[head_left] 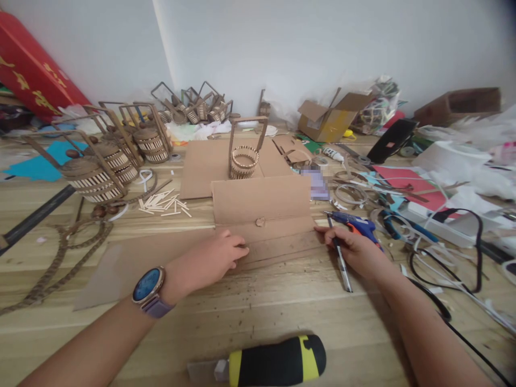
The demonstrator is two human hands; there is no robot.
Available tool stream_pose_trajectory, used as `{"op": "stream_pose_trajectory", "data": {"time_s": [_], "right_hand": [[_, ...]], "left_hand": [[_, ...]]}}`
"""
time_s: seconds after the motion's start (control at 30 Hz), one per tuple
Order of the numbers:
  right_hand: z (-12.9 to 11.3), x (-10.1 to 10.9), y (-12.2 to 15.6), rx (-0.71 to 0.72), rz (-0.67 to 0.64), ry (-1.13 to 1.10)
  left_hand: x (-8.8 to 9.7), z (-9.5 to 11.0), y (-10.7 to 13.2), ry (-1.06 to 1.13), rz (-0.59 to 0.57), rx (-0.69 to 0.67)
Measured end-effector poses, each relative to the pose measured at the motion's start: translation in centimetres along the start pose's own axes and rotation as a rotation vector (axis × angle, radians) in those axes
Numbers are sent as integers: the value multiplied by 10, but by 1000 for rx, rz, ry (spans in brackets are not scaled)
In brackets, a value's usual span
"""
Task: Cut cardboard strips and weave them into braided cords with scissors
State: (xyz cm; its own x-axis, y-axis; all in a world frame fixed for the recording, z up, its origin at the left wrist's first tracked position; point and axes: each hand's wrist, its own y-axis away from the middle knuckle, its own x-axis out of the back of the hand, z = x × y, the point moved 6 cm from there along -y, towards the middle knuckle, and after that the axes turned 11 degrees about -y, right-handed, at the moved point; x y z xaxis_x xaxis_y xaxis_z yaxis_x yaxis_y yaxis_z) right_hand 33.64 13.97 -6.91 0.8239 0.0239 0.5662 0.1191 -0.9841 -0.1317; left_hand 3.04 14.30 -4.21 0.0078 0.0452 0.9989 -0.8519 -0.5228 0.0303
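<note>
Cardboard, creased, on the counter; under loosely bent fingers of the left hand, apparently for steadiness. Pen pinched in the right hand, beside the cardboard's edge. Beyond, basket, perhaps out of the way; nearest, cutter.

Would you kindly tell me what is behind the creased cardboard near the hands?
Behind the creased cardboard, a small handled basket stands on a flat cardboard sheet. The creased cardboard hides part of the sheet's near edge.
</note>
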Motion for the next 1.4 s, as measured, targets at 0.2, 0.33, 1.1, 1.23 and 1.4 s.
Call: {"op": "stream_pose_trajectory", "data": {"time_s": [0.2,0.33,1.1,1.23,1.4], "right_hand": [[2,1,-1,0,-9,15],[5,1,-2,7,-3,17],[14,7,-8,14,-33,78],[11,6,-8,18,-31,83],[3,3,-6,34,-41,72]], "left_hand": [[0,-4,0,44,9,15],[2,-6,-1,80,-2,11],[14,-18,10,-1,-238,141],[15,-18,10,-3,-276,148],[15,-16,10,12,-298,152]]}}
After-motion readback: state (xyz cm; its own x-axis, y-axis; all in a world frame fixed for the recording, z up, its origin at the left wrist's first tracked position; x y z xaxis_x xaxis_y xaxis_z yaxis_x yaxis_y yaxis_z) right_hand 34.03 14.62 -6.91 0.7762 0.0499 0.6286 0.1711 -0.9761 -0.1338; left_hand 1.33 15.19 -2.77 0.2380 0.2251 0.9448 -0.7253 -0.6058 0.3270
